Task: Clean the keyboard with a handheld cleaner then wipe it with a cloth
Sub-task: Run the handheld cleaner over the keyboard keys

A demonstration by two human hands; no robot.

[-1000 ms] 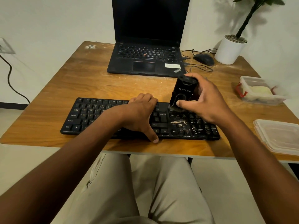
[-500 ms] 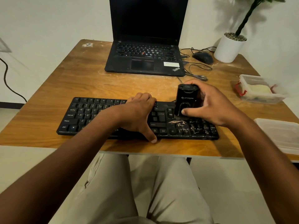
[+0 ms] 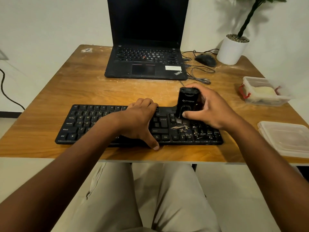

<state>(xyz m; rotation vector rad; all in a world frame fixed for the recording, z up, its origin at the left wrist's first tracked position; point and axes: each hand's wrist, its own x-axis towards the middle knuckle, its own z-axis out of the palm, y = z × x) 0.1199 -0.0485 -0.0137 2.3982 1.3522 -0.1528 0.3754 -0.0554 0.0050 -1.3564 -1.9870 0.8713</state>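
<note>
A black keyboard (image 3: 93, 123) lies along the front of the wooden table (image 3: 83, 87). Pale crumbs and debris (image 3: 180, 127) cover its right-hand keys. My left hand (image 3: 140, 119) presses flat on the keyboard's middle, thumb hooked over the front edge. My right hand (image 3: 210, 109) grips a black handheld cleaner (image 3: 187, 101) upright, its lower end resting on the keys at the keyboard's upper right. No cloth is in view.
An open black laptop (image 3: 145, 64) stands behind the keyboard, with a mouse (image 3: 205, 60) and cable beside a white plant pot (image 3: 231, 51). A clear container (image 3: 260, 92) with something pale inside sits at right, a plastic lid (image 3: 287, 138) nearer the front.
The cleaner in my right hand has come from tilted to upright and slid slightly right along the keys. My left hand stays on the keyboard.
</note>
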